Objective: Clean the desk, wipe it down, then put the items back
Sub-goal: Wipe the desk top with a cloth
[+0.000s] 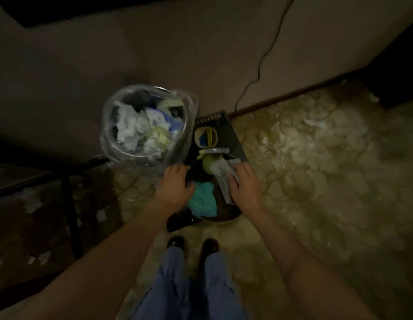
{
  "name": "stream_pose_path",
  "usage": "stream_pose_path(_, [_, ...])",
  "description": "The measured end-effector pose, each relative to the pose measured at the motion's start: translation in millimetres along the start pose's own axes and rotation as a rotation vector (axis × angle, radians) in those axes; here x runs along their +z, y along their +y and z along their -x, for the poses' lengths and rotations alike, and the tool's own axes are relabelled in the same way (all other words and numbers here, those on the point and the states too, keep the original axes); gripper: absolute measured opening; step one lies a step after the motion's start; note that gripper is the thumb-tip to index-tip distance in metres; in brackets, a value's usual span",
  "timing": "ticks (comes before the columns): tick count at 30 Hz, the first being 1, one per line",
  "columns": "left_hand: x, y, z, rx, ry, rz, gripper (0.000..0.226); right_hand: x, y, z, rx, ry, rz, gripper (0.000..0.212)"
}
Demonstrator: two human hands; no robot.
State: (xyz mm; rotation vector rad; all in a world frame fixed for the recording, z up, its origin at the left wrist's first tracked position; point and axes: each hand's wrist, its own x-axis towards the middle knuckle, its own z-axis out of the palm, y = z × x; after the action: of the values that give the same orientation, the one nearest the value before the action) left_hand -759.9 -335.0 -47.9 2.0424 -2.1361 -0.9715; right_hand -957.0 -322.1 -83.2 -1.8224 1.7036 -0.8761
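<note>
- Desk items sit gathered on the floor in the head view, not on any surface: a dark round basin [226,217] holds a teal cloth [202,202], a pale grey rag [225,179] and a yellowish round thing [209,166] that is too dim to name.
- Behind the basin lies a dark flat tray [233,139] carrying a small beige cup [206,136] of pens; a lined bin [143,125] full of crumpled paper stands just to the left.
- Left hand [175,187] rests on the basin's left rim, fingers bent over the edge.
- Right hand [243,184] lies on the right rim with its fingers over the grey rag; whether it pinches the rag or only presses it I cannot tell.
- Judged from this, the step in hand is taking up the basin, either for wiping or for returning things.
- Next move calls for a level, two-handed lift, keeping the cloths from slipping out.
</note>
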Motion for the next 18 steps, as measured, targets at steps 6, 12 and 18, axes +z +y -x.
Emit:
stream_pose_path(6, [-108,-33,71,-0.088,0.279,-0.082,0.051,2,-139,-33,-0.22,-0.096,-0.075,0.043])
stream_pose_path(12, [-189,-128,185,-0.324,0.527,-0.09,0.051,69,-287,-14,-0.475,-0.254,-0.102,0.045])
stream_pose_path(18, [-223,-261,359,-0.529,0.637,-0.015,0.052,172,-436,79,-0.651,-0.426,-0.231,0.028])
